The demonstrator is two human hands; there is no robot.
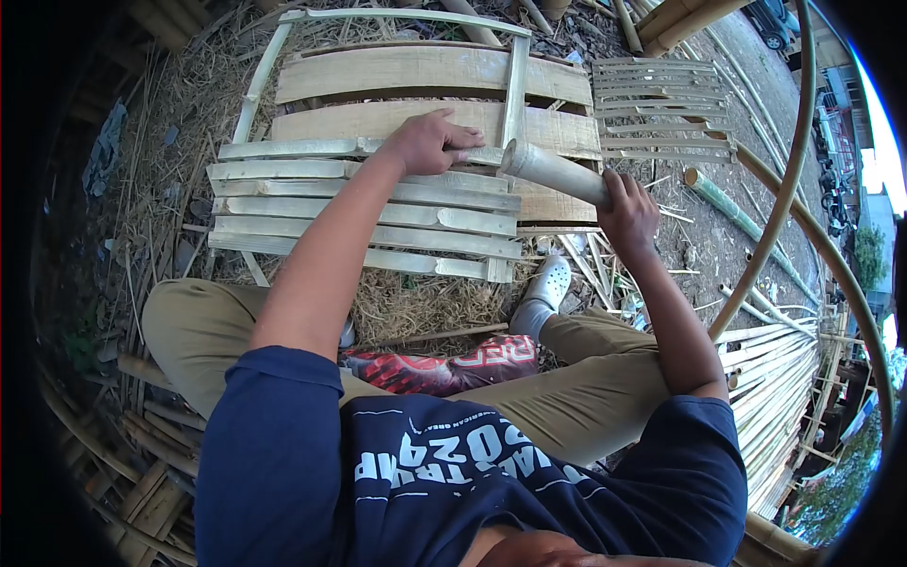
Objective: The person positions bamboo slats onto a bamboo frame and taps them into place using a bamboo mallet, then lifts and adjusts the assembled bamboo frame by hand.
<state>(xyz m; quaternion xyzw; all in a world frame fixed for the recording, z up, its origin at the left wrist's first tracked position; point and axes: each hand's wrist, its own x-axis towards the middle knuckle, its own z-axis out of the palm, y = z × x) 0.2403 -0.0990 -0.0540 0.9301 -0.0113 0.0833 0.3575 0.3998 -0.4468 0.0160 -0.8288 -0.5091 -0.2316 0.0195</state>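
Left hand, head view: the uppermost slat point(293, 149) is touched near its right end by the left hand point(425, 145), fingers partly stretched along it, apparently to steady it; whether it is pinched or merely pressed cannot be told
Right hand: a bamboo tube point(557, 177) is clasped at one end by the right hand point(626, 213), fingers wrapped around it, the other end seemingly left free for reach
Tube: pale, thick and round, its open end is held just beside the meeting of the uppermost slat and a cross strip point(514, 90)
Lower slats point(453, 197): split, pale green, slightly bowed and marked by nodes, they are laid in rough rows
Bench point(406, 71): broad planks are set beneath, presumably as firm backing
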